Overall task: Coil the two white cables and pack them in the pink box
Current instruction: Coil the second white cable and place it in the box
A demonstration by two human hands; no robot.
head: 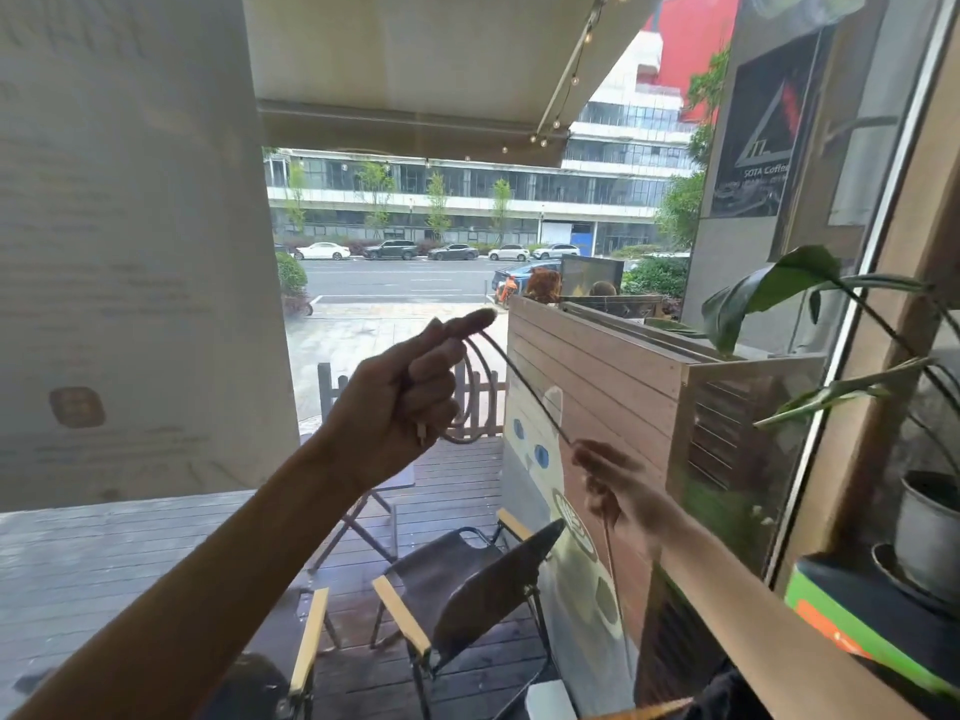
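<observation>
The left hand (410, 392) is up in the air, in front of a big window. Its fingers (441, 356) are curled shut around a few loops of the cable (480, 392). The loops hang just to the right of those fingers. A small plug end (422, 433) pokes out below the fist.

From the top of the loops, the cable runs down and to the right to the right hand (605, 485). That hand is blurry. It seems to pinch the cable between its fingertips, but I cannot tell this for sure. More cable drops straight down below it.

The cable looks thin, light and bendy. It should curl into rings easily. It may also spring open if the grip goes loose, so I think the best place to hold it is where all the loops cross, right inside the left fist. The other hand can let the loose part slide through gently.

Only one cable shows here. The second cable and the pink box are not in view. So I think the job is only partly done.

No table shows near the hands. Below them, outside the glass, is a wooden deck (104, 553) with folding chairs (467, 589). To the right of the hands are a wooden planter box (597, 366), a leafy plant (779, 293) and a grey pot (930, 527) on a ledge. Far off are a road and parked cars (389, 249).
</observation>
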